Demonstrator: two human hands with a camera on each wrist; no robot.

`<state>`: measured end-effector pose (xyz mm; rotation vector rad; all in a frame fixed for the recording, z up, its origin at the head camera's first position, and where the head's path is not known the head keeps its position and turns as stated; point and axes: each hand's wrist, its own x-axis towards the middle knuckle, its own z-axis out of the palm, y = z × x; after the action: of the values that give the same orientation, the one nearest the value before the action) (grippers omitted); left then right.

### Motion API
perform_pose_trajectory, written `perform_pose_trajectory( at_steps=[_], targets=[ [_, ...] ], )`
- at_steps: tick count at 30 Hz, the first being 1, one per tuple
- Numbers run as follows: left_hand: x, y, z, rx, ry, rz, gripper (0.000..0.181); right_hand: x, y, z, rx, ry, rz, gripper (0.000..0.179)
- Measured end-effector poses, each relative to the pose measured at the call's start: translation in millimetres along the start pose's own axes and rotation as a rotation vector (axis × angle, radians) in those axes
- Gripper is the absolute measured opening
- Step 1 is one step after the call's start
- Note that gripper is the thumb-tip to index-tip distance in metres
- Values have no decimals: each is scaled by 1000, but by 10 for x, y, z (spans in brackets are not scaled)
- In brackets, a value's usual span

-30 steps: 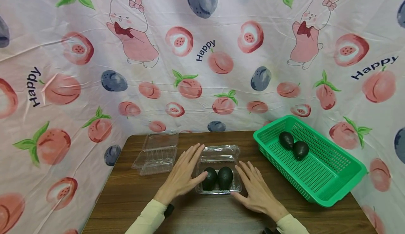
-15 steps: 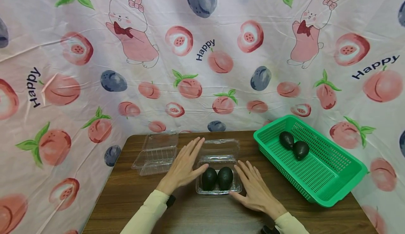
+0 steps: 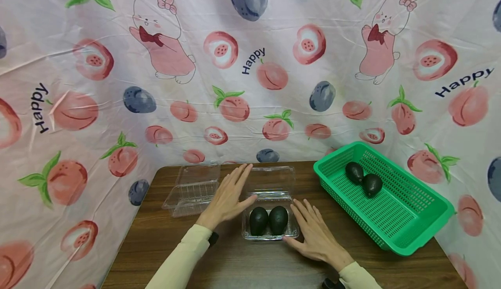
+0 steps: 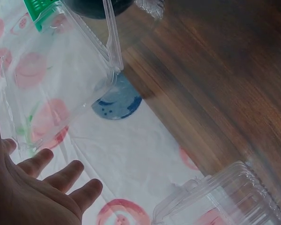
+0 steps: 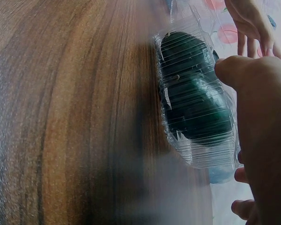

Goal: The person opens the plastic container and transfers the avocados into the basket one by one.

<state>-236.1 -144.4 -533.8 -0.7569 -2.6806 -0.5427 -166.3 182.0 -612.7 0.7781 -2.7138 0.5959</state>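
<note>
Two dark avocados (image 3: 278, 220) sit side by side in the base of a clear plastic clamshell box (image 3: 270, 237). Its hinged lid (image 3: 272, 179) stands raised at the back, away from the base. Fingers straight, my left hand (image 3: 227, 200) is at the lid's left side, and the left wrist view shows its fingers (image 4: 65, 176) beside the transparent lid (image 4: 56, 89); contact cannot be made out. My right hand (image 3: 318, 234) has spread fingers at the base's right side, thumb near the front corner. In the right wrist view the avocados (image 5: 196, 101) show through the ribbed wall.
A green plastic basket (image 3: 407, 232) at the right holds two more avocados (image 3: 372, 185). Another clear clamshell box (image 3: 195, 189) lies open at the back left. A patterned cloth (image 3: 254, 119) hangs behind the wooden table (image 3: 164, 241).
My left hand has moved a little away from me, toward the back. The lid's far edge now shows higher in the head view. My right hand and the avocados have hardly moved.
</note>
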Motion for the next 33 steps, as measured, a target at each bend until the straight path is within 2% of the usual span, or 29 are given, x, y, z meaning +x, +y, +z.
perform_pose_trajectory(
  at_steps=[5, 18, 25, 33],
  targets=[
    [70, -55, 32, 1, -3, -5, 99, -1, -4, 7, 4, -6, 8, 101],
    [192, -137, 74, -32, -92, -71, 97, -1, 2, 19, -1, -9, 12, 99],
    [233, -180, 102, -33, -92, -74, 96, 5, -3, 2, 8, -16, 12, 98],
    [252, -205, 103, -39, -132, -84, 97, 5, -6, -9, 1, -22, 17, 97]
  ],
)
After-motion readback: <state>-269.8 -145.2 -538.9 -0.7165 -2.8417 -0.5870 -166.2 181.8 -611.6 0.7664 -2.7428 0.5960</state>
